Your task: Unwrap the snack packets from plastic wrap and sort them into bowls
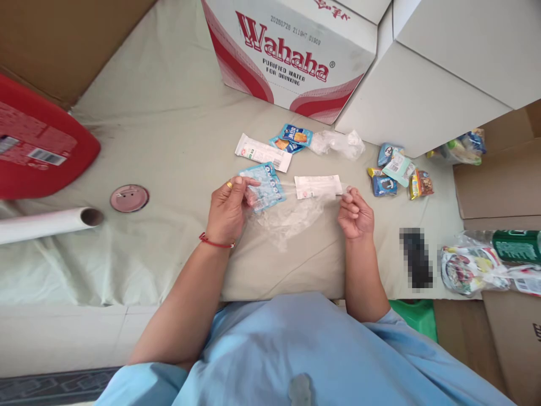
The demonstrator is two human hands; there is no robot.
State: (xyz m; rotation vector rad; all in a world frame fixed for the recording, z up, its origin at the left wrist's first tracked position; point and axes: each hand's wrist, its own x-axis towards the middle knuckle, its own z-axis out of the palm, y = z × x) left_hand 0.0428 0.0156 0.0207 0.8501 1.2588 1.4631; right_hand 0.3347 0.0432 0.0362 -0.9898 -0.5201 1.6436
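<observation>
A clear plastic bag (pixel 289 223) is stretched between my two hands above the cloth-covered table. My left hand (pixel 230 207) pinches one side of it between thumb and fingers. At the opposite edge, my right hand (pixel 357 215) has its fingers curled closed on the plastic. A light-blue packet (pixel 267 183) shows right beside my left fingers; I cannot tell whether it is held, inside the bag or beneath it. Just beyond the bag lies a white wrapped packet (pixel 318 185). Another white packet (pixel 262 152) rests farther back, next to blue snack packets (pixel 297 135).
Crumpled clear plastic (pixel 338 144) lies before the Wahaha carton (pixel 291 62). Small snack packs (pixel 395 166) and a pixelated dark object (pixel 416 258) are at right. On the left are a pink round badge (pixel 129 198), a white tube (pixel 46 224) and a red container (pixel 42 141).
</observation>
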